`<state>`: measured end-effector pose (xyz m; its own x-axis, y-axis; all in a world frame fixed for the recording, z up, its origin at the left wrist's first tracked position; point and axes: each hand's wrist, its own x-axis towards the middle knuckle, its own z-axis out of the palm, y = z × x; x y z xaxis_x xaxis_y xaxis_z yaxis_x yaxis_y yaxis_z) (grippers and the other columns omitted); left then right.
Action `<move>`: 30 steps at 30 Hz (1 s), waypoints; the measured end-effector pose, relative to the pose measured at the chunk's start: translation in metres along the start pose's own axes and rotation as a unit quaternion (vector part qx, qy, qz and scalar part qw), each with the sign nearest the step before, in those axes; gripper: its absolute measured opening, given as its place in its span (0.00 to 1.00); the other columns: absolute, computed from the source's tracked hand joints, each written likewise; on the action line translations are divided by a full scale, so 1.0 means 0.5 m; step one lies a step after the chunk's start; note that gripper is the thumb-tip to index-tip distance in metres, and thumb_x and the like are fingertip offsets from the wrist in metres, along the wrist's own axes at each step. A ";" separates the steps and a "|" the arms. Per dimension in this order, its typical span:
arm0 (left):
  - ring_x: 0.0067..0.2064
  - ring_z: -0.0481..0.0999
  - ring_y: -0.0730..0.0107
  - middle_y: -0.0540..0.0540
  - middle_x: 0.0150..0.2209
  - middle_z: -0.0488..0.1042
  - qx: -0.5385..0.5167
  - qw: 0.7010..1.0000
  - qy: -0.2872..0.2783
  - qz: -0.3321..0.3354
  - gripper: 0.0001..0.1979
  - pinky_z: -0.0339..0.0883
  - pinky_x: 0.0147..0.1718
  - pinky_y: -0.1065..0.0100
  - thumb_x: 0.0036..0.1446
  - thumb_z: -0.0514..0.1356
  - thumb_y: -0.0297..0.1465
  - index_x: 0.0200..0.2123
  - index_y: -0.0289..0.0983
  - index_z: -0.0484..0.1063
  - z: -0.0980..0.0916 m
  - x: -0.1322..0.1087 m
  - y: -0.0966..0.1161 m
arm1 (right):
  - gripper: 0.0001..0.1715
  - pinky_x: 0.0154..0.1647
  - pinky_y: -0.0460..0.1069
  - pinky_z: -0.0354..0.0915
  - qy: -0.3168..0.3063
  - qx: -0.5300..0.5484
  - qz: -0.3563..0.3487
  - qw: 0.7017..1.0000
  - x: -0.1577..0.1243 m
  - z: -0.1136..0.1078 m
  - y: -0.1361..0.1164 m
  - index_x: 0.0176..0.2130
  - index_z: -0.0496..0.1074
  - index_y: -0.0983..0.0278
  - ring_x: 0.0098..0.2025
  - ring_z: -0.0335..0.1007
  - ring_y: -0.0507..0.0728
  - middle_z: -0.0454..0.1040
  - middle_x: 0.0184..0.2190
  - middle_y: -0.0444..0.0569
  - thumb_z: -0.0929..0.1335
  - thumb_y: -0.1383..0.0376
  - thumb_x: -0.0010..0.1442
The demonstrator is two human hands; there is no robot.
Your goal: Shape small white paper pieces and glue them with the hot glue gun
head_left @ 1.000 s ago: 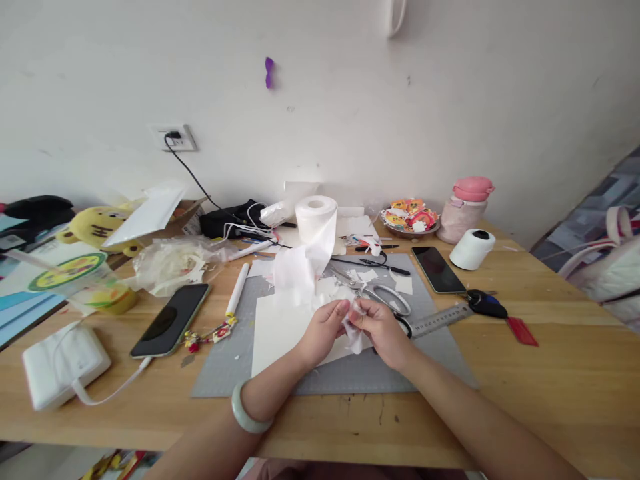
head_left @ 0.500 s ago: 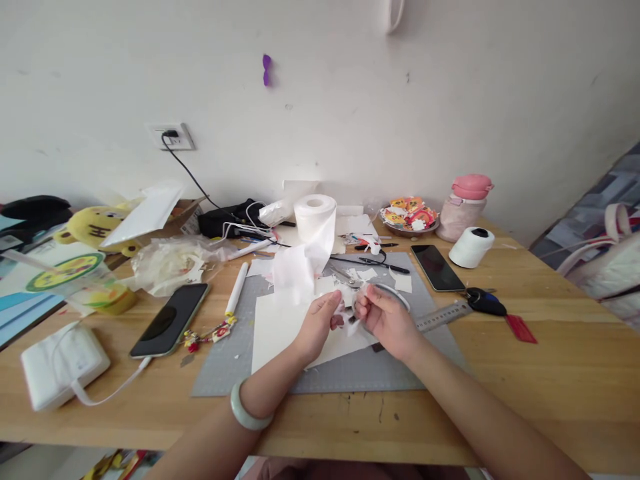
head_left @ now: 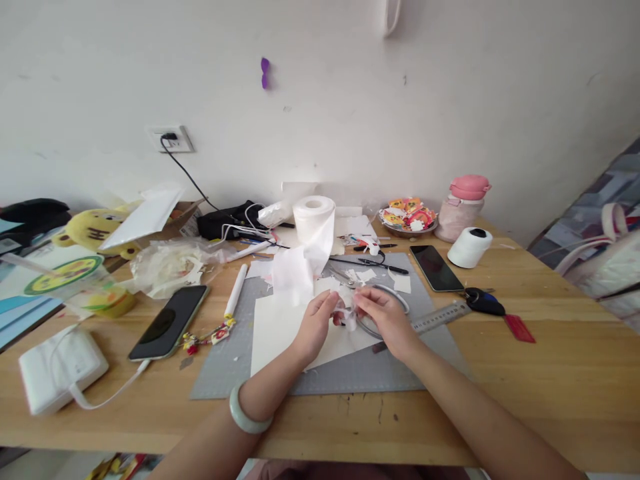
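Note:
Over a white sheet of paper [head_left: 280, 327], my left hand [head_left: 316, 327] and my right hand [head_left: 385, 320] meet almost fingertip to fingertip. Both pinch a small, thin, whitish piece [head_left: 351, 323], crumpled and partly see-through; its exact kind is unclear. A small dark spot shows by the left fingertips. Scissors [head_left: 403, 300] lie behind and under my right hand, their grips partly hidden by it. A steel ruler [head_left: 440, 316] sticks out to the right of that hand. Just behind the hands, a white tissue roll [head_left: 314, 217] stands with its loose end trailing onto the sheet.
A grey cutting mat [head_left: 225, 373] lies beneath the sheet. Leftward are a phone [head_left: 169, 321], a white power bank [head_left: 63, 367] and a drink cup [head_left: 107, 297]. Rightward are another phone [head_left: 436, 268], a thread spool [head_left: 470, 247], keys [head_left: 485, 302] and a pink-lidded bottle [head_left: 463, 210]. Paper scraps surround the scissors.
My right hand has turned and moved slightly left, its fingertips closer to the left ones. The whitish piece now stretches between both hands. The view has shifted slightly.

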<state>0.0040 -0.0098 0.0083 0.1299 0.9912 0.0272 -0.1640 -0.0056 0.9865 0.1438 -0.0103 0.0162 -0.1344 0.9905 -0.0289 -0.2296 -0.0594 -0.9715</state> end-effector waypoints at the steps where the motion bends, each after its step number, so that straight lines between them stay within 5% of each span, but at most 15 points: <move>1: 0.24 0.61 0.74 0.52 0.20 0.63 0.005 1.000 -0.007 0.000 0.16 0.57 0.26 0.70 0.53 0.54 0.41 0.21 0.36 0.64 0.000 -0.001 0.001 | 0.12 0.32 0.46 0.58 0.006 -0.008 -0.009 1.000 0.000 0.001 -0.001 0.23 0.68 0.64 0.28 0.62 0.49 0.69 0.27 0.42 0.71 0.59 0.46; 5: 0.24 0.61 0.73 0.52 0.20 0.63 0.021 0.999 -0.033 -0.008 0.16 0.57 0.25 0.70 0.51 0.56 0.42 0.21 0.35 0.65 0.005 -0.007 0.008 | 0.15 0.35 0.46 0.60 0.009 -0.023 -0.020 1.000 -0.003 0.005 -0.004 0.22 0.64 0.63 0.32 0.65 0.51 0.70 0.30 0.43 0.73 0.59 0.43; 12: 0.24 0.62 0.73 0.51 0.21 0.65 0.035 0.998 -0.055 -0.012 0.16 0.59 0.25 0.69 0.50 0.56 0.43 0.22 0.35 0.66 0.007 -0.010 0.012 | 0.13 0.30 0.48 0.61 0.013 -0.046 -0.008 0.999 -0.003 0.004 -0.002 0.30 0.72 0.63 0.26 0.64 0.52 0.70 0.22 0.42 0.72 0.59 0.43; 21: 0.22 0.60 0.74 0.53 0.19 0.62 0.045 0.998 -0.038 -0.003 0.17 0.57 0.25 0.69 0.52 0.54 0.43 0.20 0.36 0.63 0.005 -0.009 0.011 | 0.17 0.30 0.48 0.60 0.115 -0.001 -0.032 0.993 0.014 -0.018 0.000 0.30 0.69 0.62 0.24 0.60 0.51 0.65 0.21 0.41 0.71 0.54 0.44; 30: 0.22 0.59 0.74 0.52 0.21 0.62 0.063 0.997 -0.040 -0.014 0.21 0.55 0.22 0.70 0.54 0.51 0.49 0.23 0.36 0.63 0.005 -0.004 0.002 | 0.19 0.30 0.48 0.63 0.002 0.006 0.037 0.999 -0.001 0.003 0.001 0.27 0.71 0.65 0.24 0.63 0.50 0.67 0.21 0.42 0.73 0.54 0.42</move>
<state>0.0059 -0.0119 0.0093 0.2107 0.9775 0.0077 -0.0364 0.0000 0.9993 0.1423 -0.0111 0.0159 -0.1468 0.9840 -0.1009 -0.2301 -0.1332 -0.9640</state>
